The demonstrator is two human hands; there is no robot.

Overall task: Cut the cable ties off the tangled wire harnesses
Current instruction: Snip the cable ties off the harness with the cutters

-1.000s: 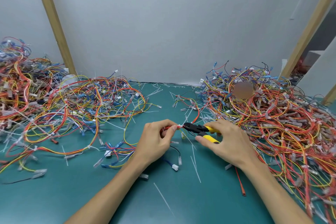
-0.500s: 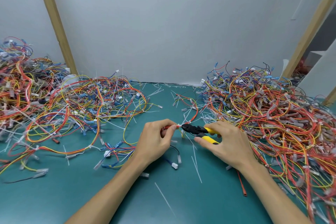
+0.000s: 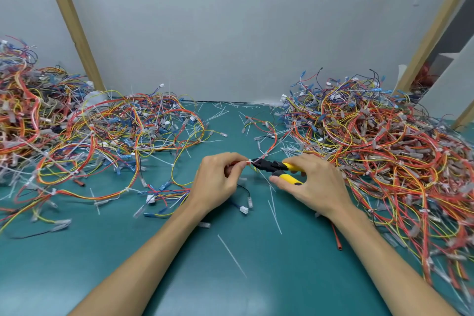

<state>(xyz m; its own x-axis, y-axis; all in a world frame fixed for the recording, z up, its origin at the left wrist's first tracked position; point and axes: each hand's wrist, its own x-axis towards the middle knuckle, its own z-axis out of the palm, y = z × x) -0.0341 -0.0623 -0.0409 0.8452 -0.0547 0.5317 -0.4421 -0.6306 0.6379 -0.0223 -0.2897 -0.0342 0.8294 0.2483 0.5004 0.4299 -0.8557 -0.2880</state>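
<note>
My left hand (image 3: 218, 182) pinches a small red and yellow wire harness (image 3: 269, 146) at its white cable tie (image 3: 249, 161), just above the green table. My right hand (image 3: 313, 185) grips yellow-handled cutters (image 3: 278, 170), whose black jaws sit at that tie. The harness loops away to the upper right toward the big pile. Black and blue leads with white connectors hang below my left hand.
A large tangle of wire harnesses (image 3: 384, 151) covers the right side; another pile (image 3: 97, 136) spreads over the left. Cut white tie strips (image 3: 274, 210) and a loose red wire piece (image 3: 336, 236) lie on the green mat (image 3: 179, 264). Wooden posts (image 3: 71, 23) lean at the wall.
Both hands hold the same spot. The cutter jaws have edged slightly left onto the tie; the view has shifted a little.
</note>
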